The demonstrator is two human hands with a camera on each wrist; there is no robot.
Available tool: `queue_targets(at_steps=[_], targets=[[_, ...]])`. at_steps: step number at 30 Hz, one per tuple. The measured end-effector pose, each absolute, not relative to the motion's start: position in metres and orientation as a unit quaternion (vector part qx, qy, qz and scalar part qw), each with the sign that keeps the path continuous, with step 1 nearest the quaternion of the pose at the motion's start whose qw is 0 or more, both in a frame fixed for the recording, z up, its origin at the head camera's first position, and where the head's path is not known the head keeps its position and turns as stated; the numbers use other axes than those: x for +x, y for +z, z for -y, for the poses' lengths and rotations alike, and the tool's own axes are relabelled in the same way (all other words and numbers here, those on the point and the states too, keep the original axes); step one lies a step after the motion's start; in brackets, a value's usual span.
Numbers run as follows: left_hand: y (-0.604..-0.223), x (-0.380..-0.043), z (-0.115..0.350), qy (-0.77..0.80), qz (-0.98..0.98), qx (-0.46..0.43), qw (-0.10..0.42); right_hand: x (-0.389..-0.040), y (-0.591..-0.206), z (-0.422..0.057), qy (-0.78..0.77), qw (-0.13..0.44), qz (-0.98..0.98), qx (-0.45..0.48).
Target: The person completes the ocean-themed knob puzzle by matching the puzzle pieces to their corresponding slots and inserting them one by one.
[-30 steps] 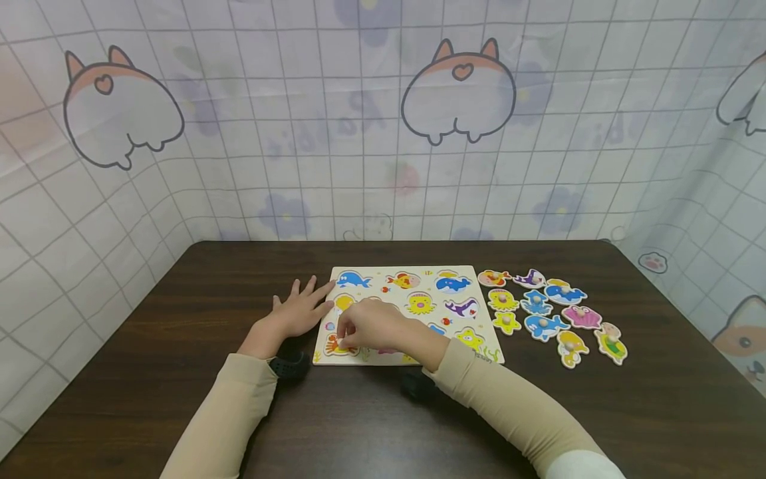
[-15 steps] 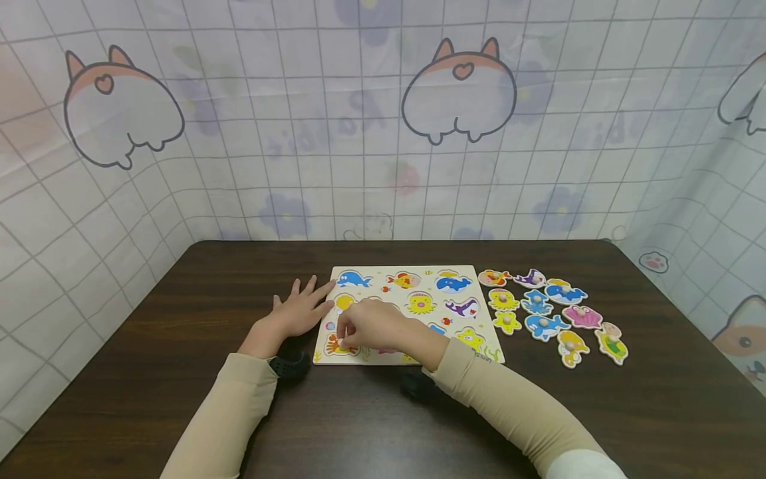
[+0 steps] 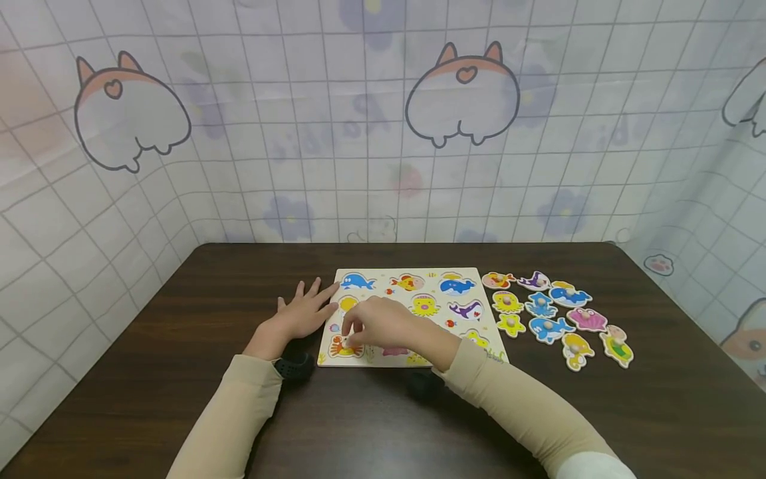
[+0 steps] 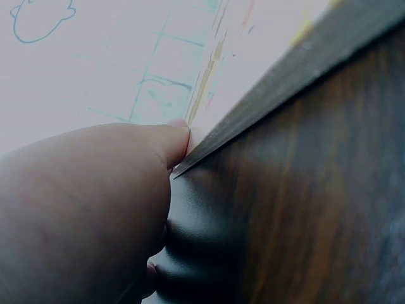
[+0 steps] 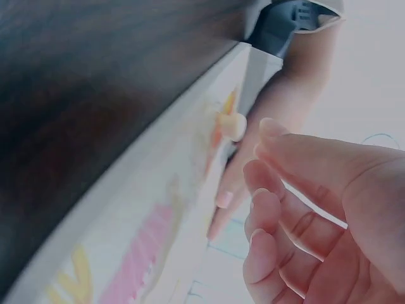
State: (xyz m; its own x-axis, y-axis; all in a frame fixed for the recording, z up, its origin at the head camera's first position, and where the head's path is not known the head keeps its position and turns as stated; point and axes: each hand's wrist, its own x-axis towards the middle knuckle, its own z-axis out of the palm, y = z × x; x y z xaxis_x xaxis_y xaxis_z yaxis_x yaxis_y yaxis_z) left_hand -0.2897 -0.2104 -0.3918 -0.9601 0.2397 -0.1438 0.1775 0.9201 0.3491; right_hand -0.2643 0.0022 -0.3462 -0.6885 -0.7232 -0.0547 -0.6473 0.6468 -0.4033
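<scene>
Evidently both empty, left hand (image 3: 300, 315) touches board (image 3: 383, 275), right hand (image 3: 382, 323) hovers over crab piece (image 3: 338, 348).

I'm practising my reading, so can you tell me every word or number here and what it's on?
No word or number reads clearly.
Wall cloth: faint lettering, too blurred to read.
Puzzle board and loose pieces: pictures, no readable words.
</scene>
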Motion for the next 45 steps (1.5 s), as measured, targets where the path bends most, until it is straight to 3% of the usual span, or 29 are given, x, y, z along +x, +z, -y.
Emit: queue_targets(at_steps=[27, 39, 45], targets=[[-0.39, -0.29, 0.213, 0.177, -0.973, 0.109, 0.098, -0.26, -0.328, -0.084, -0.265, 0.031, -0.883, -0.386], [-0.391, -0.29, 0.212, 0.177, -0.973, 0.11, 0.097, -0.26, -0.327, -0.131, -0.305, -0.031, -0.872, -0.381], [-0.392, -0.29, 0.212, 0.177, -0.973, 0.108, 0.097, -0.264, -0.33, -0.153, -0.297, -0.013, -0.889, -0.347]])
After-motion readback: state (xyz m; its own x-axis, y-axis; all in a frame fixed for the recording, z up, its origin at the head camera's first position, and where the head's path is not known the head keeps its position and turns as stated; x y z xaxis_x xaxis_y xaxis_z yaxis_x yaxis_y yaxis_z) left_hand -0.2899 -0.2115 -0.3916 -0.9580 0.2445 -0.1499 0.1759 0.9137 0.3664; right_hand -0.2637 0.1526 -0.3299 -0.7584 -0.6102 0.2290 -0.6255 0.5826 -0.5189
